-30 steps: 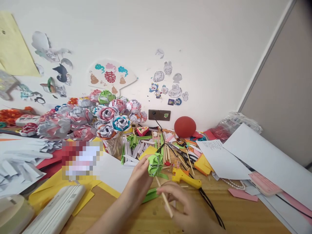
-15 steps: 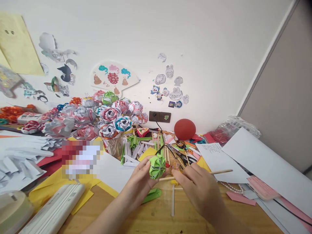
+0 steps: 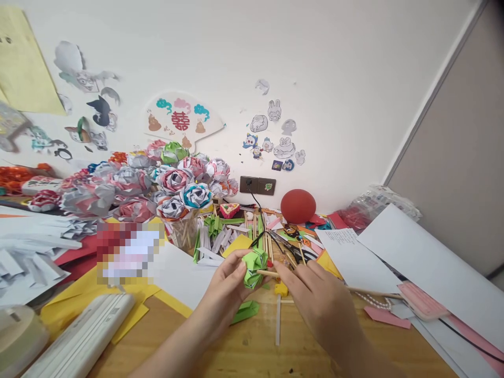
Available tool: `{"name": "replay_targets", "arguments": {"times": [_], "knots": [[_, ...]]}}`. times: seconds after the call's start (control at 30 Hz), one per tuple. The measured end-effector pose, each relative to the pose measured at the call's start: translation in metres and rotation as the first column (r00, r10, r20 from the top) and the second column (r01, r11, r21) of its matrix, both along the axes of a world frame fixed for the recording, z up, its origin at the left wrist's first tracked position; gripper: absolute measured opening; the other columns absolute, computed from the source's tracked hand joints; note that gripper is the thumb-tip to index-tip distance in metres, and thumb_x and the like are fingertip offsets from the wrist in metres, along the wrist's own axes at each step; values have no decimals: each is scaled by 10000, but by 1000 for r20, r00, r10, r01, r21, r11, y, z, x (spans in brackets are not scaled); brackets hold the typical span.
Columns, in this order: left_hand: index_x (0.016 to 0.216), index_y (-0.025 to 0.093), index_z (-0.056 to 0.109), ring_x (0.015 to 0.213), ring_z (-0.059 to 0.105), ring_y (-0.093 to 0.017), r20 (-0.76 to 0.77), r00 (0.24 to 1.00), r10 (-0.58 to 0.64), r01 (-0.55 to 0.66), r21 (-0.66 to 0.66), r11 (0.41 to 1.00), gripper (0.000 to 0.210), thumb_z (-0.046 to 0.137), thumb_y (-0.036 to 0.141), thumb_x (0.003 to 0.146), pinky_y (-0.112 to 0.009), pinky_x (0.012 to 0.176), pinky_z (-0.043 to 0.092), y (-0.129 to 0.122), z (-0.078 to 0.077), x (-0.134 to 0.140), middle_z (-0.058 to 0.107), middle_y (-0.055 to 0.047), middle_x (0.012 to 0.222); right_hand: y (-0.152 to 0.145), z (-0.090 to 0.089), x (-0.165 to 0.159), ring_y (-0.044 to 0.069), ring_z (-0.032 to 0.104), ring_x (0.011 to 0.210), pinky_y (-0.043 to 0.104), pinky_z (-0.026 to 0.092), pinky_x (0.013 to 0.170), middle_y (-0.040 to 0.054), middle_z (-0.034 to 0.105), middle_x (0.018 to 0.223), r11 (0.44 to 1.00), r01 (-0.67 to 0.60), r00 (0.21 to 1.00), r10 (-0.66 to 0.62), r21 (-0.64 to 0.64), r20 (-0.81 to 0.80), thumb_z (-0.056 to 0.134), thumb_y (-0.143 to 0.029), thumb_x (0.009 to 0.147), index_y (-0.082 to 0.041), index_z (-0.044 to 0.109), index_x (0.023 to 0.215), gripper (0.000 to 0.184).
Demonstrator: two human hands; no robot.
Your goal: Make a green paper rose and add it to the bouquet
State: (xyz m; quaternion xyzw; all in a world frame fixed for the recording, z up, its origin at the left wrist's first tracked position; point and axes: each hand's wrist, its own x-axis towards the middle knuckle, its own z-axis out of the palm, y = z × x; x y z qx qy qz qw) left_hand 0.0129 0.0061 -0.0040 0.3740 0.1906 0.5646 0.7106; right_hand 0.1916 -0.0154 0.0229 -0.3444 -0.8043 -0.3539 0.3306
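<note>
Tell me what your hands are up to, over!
Left hand holding paper ball. Right hand gripping stick, tip at ball. Green strip near left hand.

The left hand (image 3: 226,287) held a green flower (image 3: 253,264). The right hand (image 3: 321,299), close by, held a stick (image 3: 269,273) that ran out past it to the right; the near end overlapped the flower, though whether it touched was unclear. A yellow tool (image 3: 281,289) showed partly behind the right hand. A white strip (image 3: 278,323) and a green strip (image 3: 246,312) lay on the tabletop (image 3: 244,354). Paper flowers (image 3: 176,180) crowded above a jar (image 3: 183,231) at left, and a red balloon (image 3: 298,206) sat by the wall (image 3: 346,79), right of a socket (image 3: 258,186).
</note>
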Motion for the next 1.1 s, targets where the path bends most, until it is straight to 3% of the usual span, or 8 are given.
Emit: {"name": "replay_targets", "arguments": {"times": [0.17, 0.37, 0.83, 1.1], "knots": [[906, 206, 626, 879, 632, -188, -34, 998, 48, -48, 8, 999, 202, 685, 314, 745, -348, 842, 474, 1, -2, 1, 682, -42, 926, -5, 3, -2, 143, 442, 545, 274, 277, 495, 23, 520, 564, 999, 38, 999, -37, -19, 27, 392, -80, 901, -98, 646, 1046, 293], [908, 201, 618, 838, 638, -188, -49, 995, 89, -88, 12, 996, 227, 694, 323, 732, -333, 798, 480, 3, -5, 2, 676, -41, 881, -9, -2, -1, 132, 511, 521, 251, 326, 470, 28, 577, 592, 985, 73, 996, -63, -156, 68, 379, -50, 855, -71, 622, 1072, 327], [858, 189, 620, 878, 622, -178, -66, 993, 96, -100, -73, 992, 168, 681, 302, 748, -304, 800, 498, 2, -5, 4, 670, -47, 933, -16, 8, -16, 138, 481, 521, 234, 306, 423, 27, 524, 530, 977, 212, 966, -213, 22, 148, 454, -52, 839, -102, 654, 998, 260], [880, 194, 619, 851, 612, -167, -91, 991, 93, -96, -31, 995, 208, 683, 334, 740, -278, 760, 487, -1, -3, 3, 659, -40, 917, -16, 9, -15, 142, 526, 537, 240, 363, 478, 40, 588, 579, 975, 195, 976, -181, -109, 121, 451, -55, 833, -99, 636, 1011, 261]]}}
